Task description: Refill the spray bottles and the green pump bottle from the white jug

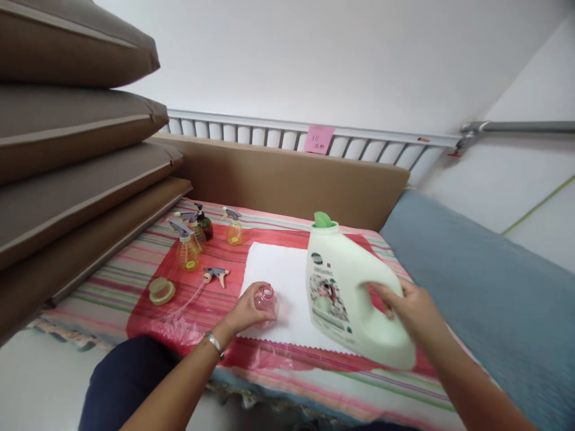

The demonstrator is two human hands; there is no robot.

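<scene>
My left hand (247, 310) is closed around a small clear pink bottle (266, 304) with an open neck, at the near left part of a white cloth (287, 269). The handle of a large pale green detergent jug (341, 293) is in the grip of my right hand (402, 302). This jug tilts a little to the left, and a green pour spout shows at its uncapped mouth. To the left of the pink bottle lies a loose trigger spray head (216, 275) with a thin tube. A pale yellow round cap (161, 291) sits farther left.
Several amber spray bottles (187, 254) and a dark pump bottle (205, 225) stand at the back left on red plastic sheeting (153, 311). Stacked brown cushions (85, 114) rise at the left. Behind are a cardboard panel (269, 170) and a radiator (224, 131) with a pink note (319, 139).
</scene>
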